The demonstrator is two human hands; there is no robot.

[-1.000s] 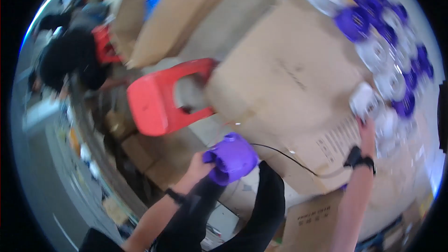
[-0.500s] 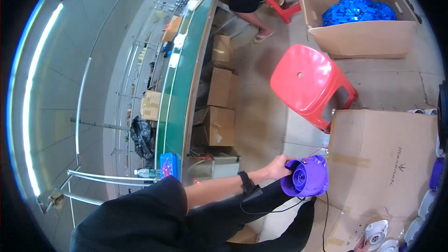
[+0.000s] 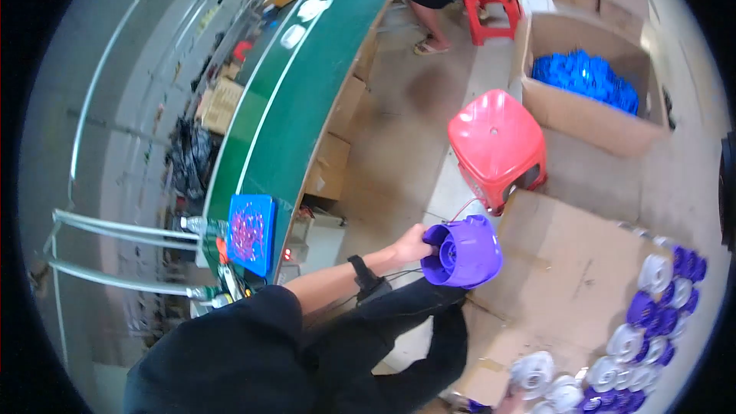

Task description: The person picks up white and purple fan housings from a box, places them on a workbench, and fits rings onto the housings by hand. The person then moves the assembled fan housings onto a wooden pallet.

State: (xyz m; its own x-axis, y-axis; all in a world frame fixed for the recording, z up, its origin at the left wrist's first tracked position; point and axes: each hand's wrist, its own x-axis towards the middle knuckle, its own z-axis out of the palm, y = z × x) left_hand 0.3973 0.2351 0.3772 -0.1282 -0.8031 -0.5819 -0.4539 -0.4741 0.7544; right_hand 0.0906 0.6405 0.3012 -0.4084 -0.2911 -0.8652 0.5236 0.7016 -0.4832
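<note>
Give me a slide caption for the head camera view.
Left hand holds a purple round plastic housing beside a red stool.

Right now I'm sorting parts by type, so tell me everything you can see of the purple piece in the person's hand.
The purple piece is a round, drum-like housing of glossy moulded plastic, with a ribbed circular opening on its near face and a short spout-like edge at the top. It is held off the floor, tilted, above a flattened cardboard sheet and beside a red stool. Only the left hand grips it, at its left rim.

I see a purple round plastic fan housing (image 3: 462, 252), tipped so its ribbed open face points toward nine o'clock, held off the floor.
</note>
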